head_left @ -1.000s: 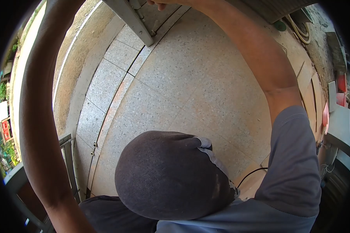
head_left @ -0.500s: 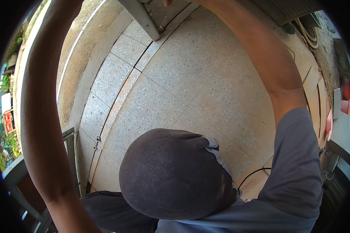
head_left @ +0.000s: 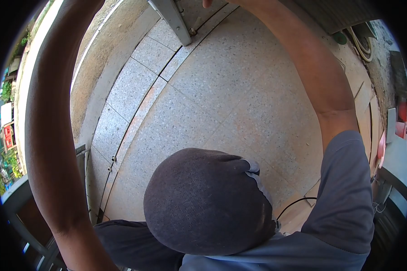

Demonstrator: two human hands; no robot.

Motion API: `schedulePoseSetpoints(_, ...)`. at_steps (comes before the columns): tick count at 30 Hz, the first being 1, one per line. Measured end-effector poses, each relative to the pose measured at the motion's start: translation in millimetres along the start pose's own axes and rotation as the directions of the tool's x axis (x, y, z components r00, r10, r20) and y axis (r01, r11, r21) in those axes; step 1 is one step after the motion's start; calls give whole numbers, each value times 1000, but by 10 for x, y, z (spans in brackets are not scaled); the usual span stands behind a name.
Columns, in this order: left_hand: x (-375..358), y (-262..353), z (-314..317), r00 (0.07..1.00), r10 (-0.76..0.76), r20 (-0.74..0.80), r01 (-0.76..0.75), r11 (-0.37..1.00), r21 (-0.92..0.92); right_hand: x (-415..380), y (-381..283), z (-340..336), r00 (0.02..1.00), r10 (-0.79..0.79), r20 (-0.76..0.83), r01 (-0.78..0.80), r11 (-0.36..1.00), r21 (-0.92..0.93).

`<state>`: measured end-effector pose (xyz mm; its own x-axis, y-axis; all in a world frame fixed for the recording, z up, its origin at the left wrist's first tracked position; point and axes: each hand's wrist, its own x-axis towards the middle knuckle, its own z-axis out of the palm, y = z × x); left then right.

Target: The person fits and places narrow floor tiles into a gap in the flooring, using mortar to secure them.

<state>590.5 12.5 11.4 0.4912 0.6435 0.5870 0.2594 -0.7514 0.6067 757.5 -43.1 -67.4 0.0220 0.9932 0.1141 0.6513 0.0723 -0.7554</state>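
Observation:
My left arm (head_left: 54, 117) reaches up along the left side, and its hand lies beyond the top edge. From the right, my right arm (head_left: 312, 67) bends up and over to the top. Only a fingertip of my right hand (head_left: 207, 3) shows at the upper edge; whatever it may hold is out of frame. Nearest to it is a grey metal post (head_left: 174, 22) with its lower end by the floor track, standing between the two arms. My bent knee in dark trousers (head_left: 208, 203) fills the lower middle.
Speckled floor tiles (head_left: 221, 99) spread below, crossed by a dark track groove (head_left: 142, 104) with small rollers (head_left: 113, 159). Grey metal framing (head_left: 18, 198) stands at lower left. A pale hose (head_left: 362, 49) is at upper right. A black cable (head_left: 294, 204) curves beside my knee.
The post, floor and knee appear shifted slightly right in view. Both arms stay raised in nearly the same pose.

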Motion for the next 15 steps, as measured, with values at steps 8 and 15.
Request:
schedulePoseSetpoints(8,36,-32,-38,998,29,54,-29,1000,-6,-35,-61,34,998,53,-20,-52,997,64)
schedulePoseSetpoints(15,21,9,-40,998,6,63,-8,1000,19,-10,-86,84,997,51,-54,-48,997,53)
